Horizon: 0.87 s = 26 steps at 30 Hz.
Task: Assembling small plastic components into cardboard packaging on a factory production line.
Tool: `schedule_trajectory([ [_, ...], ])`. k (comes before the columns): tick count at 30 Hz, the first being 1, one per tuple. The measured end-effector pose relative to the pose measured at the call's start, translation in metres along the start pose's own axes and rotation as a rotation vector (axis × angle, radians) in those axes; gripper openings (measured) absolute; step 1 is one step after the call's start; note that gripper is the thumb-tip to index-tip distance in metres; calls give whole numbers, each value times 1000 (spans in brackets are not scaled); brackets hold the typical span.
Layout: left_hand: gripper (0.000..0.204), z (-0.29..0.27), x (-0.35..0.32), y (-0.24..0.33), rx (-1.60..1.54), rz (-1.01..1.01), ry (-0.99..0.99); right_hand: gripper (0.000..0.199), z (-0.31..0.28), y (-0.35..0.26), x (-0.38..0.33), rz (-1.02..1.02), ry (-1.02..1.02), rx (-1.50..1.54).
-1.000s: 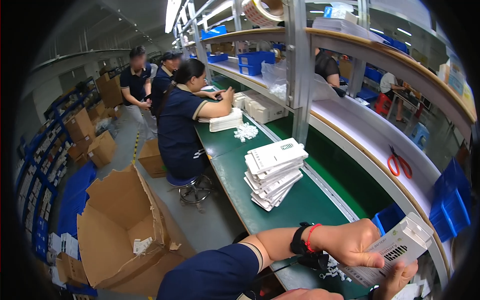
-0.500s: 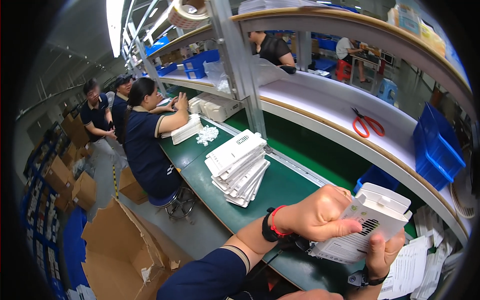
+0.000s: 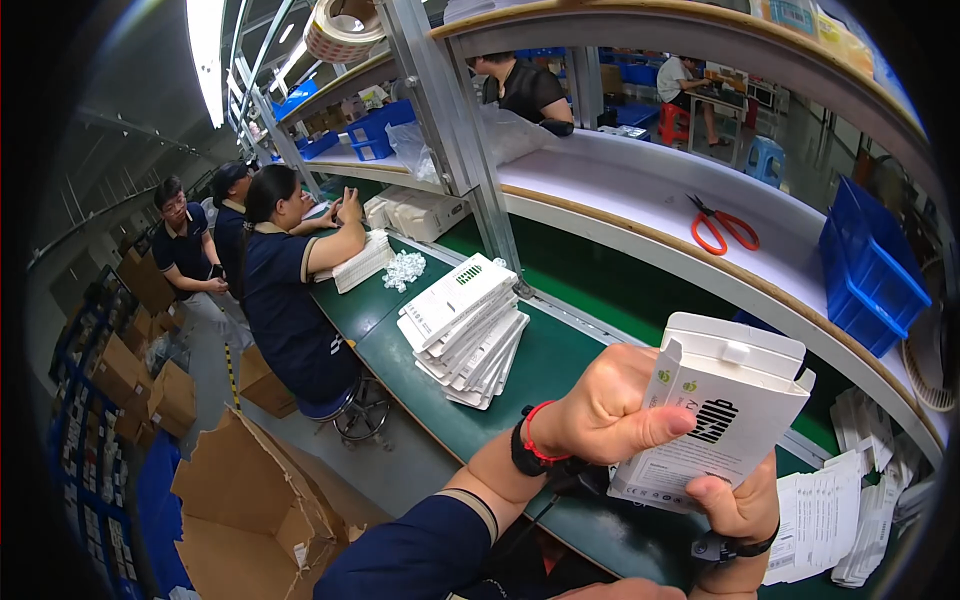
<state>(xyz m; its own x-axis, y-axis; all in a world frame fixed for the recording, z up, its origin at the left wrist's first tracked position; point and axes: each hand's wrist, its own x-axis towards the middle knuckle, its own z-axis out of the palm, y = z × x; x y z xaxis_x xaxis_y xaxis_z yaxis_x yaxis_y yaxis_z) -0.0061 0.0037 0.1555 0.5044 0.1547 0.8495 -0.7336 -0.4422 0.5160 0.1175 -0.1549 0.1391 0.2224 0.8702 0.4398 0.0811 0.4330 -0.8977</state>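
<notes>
I hold a small white cardboard box (image 3: 722,415) up in front of me with both hands, above the green workbench (image 3: 540,365). My left hand (image 3: 610,405) grips its left side, thumb pressed across the front. My right hand (image 3: 738,502) holds the lower edge from beneath, thumb on the front face. The box has a hang tab at its top and printed labels. A black band and a red band circle my left wrist.
A stack of flat white boxes (image 3: 465,325) lies on the bench to the left. Paper sheets (image 3: 835,510) lie at right. Red scissors (image 3: 722,228) and a blue bin (image 3: 870,270) sit on the white shelf. Seated workers (image 3: 290,280) are further left; an open carton (image 3: 250,500) stands on the floor.
Both hands have lifted the white box higher and turned it more upright. The view has swung right along the bench.
</notes>
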Motion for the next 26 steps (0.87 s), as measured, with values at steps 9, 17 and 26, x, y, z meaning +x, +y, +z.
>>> schedule_trajectory([
  [9, 39, 3, 1, -3, 7, -214, 183, 33, -4, 6, 17, -173, -111, -563],
  [17, 21, 3, 8, -8, 52, -153, -78, 39, -17, 10, 10, -386, 216, -329],
  [26, 62, 11, 10, -21, 617, -52, 14, 30, -11, 11, 19, -175, 381, -681],
])
